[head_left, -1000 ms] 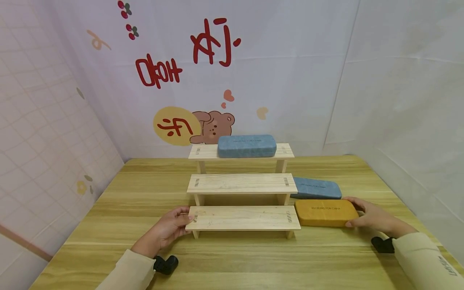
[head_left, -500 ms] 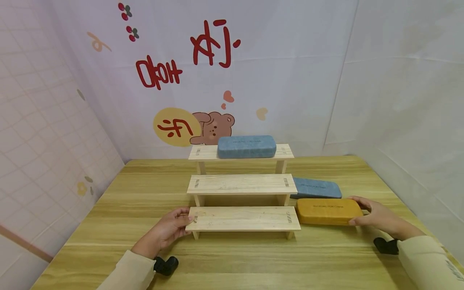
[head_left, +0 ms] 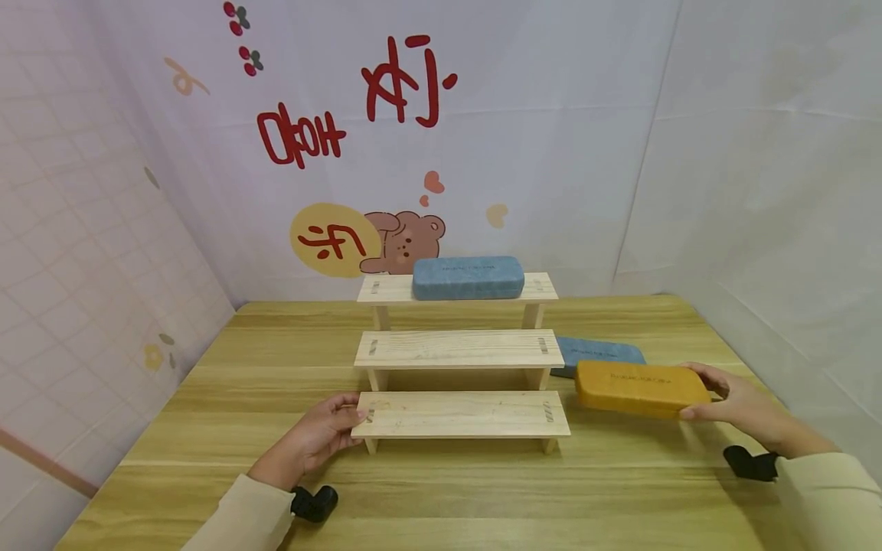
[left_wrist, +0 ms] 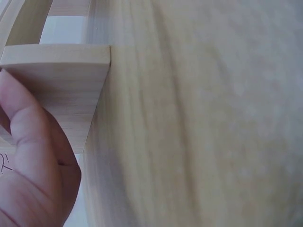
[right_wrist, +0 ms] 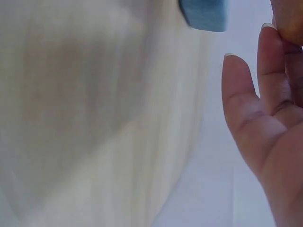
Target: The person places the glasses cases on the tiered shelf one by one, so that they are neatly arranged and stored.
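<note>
A yellow glasses case (head_left: 641, 388) is raised at a slight tilt to the right of a three-step wooden display rack (head_left: 462, 413). My right hand (head_left: 747, 409) grips its right end between thumb and fingers; only a corner of the case shows in the right wrist view. At the rack's left side, my left hand (head_left: 310, 440) holds the end of the lowest board, thumb on top. The left wrist view shows that board's edge (left_wrist: 57, 54) beside the thumb. One blue glasses case (head_left: 468, 278) lies on the top step.
Behind the yellow case, a second blue glasses case (head_left: 599, 350) lies on the wood-grain table (head_left: 441, 497), partly hidden by the rack and the yellow case. White printed cloth (head_left: 551, 138) walls off the back and sides.
My right hand has lifted the yellow glasses case off the table and moved it right, away from the rack. My left hand has stayed on the lowest board.
</note>
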{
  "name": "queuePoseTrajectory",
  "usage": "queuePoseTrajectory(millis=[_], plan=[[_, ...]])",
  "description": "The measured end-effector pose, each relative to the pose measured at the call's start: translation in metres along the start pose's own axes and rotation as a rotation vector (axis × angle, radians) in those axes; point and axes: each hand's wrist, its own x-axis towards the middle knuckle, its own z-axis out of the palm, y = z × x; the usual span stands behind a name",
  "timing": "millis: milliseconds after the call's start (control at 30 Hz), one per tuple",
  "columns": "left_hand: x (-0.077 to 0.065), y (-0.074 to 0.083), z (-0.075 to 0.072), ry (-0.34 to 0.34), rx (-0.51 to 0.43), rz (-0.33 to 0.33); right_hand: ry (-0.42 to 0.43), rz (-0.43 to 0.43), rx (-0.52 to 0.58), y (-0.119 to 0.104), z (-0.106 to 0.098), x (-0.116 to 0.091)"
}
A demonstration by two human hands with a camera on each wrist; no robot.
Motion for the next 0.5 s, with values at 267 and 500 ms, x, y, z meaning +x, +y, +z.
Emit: queuePoseTrajectory(millis=[267, 500], plan=[[0.001, 0.000, 0.000, 0.007, 0.003, -0.003, 0.024, 0.019, 0.004, -0.009, -0.009, -0.001], [0.001, 0.001, 0.000, 0.011, 0.001, -0.002, 0.040, 0.065, -0.007, -0.023, -0.014, 0.001]])
